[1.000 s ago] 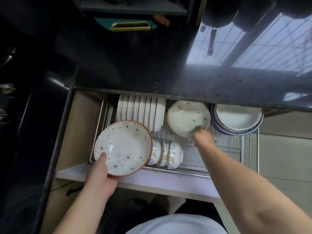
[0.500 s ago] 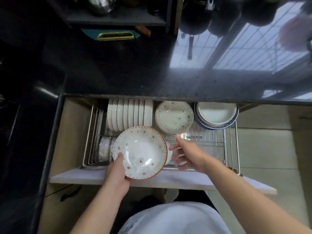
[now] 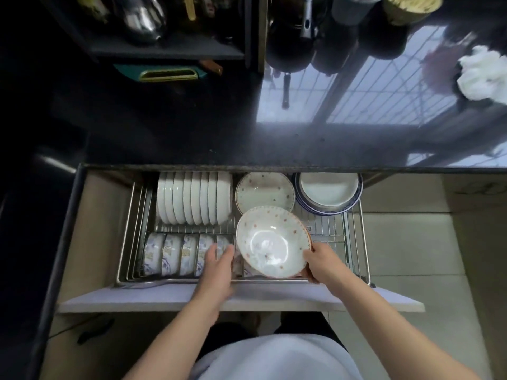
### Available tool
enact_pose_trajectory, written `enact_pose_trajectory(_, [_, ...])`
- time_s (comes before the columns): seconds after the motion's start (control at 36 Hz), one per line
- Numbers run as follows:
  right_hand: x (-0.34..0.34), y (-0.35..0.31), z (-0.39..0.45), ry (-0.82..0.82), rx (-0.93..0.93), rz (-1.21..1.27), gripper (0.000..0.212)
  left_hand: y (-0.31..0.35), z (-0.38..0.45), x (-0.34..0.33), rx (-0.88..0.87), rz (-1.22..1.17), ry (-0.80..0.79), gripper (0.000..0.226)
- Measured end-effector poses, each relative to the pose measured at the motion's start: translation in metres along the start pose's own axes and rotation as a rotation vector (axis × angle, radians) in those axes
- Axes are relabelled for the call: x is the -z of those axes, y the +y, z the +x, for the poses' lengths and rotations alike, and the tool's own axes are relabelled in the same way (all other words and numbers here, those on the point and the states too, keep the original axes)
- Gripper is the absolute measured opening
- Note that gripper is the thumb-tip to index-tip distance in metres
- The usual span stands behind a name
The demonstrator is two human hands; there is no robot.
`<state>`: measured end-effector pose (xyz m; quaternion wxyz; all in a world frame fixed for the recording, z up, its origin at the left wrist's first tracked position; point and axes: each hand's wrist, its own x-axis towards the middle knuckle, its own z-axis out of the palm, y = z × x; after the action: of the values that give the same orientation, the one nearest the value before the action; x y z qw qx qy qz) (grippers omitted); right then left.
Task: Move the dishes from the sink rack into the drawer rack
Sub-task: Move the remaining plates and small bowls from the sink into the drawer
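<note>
Drawer rack pulled out below countertop. Rear row, left to right: upright plates, dotted plate, stacked dishes. Front left: row of small bowls. Dotted bowl in front of dotted plate, between left hand and right hand.

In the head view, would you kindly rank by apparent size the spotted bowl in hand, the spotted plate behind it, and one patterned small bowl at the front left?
1. The held white bowl with orange spots; it is nearer the camera, so its lead over the next is unsure.
2. The spotted white plate lying in the wire drawer rack.
3. A blue-patterned small bowl on its side, clearly smallest.
</note>
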<state>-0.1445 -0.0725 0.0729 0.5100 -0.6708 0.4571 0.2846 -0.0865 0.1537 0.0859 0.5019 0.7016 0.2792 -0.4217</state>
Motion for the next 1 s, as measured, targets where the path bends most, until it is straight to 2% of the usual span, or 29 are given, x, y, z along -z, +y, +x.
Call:
enact_pose_trajectory(0.08, [-0.011,-0.022,0.031,0.104,0.0,0.089,0.026,-0.012,0.006,0.024,-0.026,0.136,0.117,0.068])
enact_pose_trajectory(0.17, [-0.018,-0.042,0.069,0.196,-0.012,0.118,0.019,-0.017,0.004,0.042,0.0,0.053,0.167,0.058])
enact_pose_trajectory(0.28, [-0.028,-0.065,0.113,0.223,-0.032,-0.103,0.024,-0.024,-0.001,0.054,0.003,-0.03,0.196,0.051])
enact_pose_trajectory(0.36, [-0.037,-0.071,0.128,0.255,-0.069,-0.176,0.025,-0.03,-0.002,0.059,0.012,-0.038,0.19,0.051])
enact_pose_trajectory(0.44, [-0.044,-0.069,0.128,0.259,-0.092,-0.163,0.023,-0.034,-0.002,0.06,0.022,-0.045,0.192,0.049])
enact_pose_trajectory(0.67, [-0.052,-0.067,0.129,0.284,-0.105,0.068,0.013,-0.038,0.0,0.06,0.017,-0.022,0.192,0.046])
enact_pose_trajectory(1.0, [-0.049,-0.061,0.125,0.19,-0.099,-0.043,0.027,-0.033,-0.006,0.069,0.022,0.026,0.127,0.036])
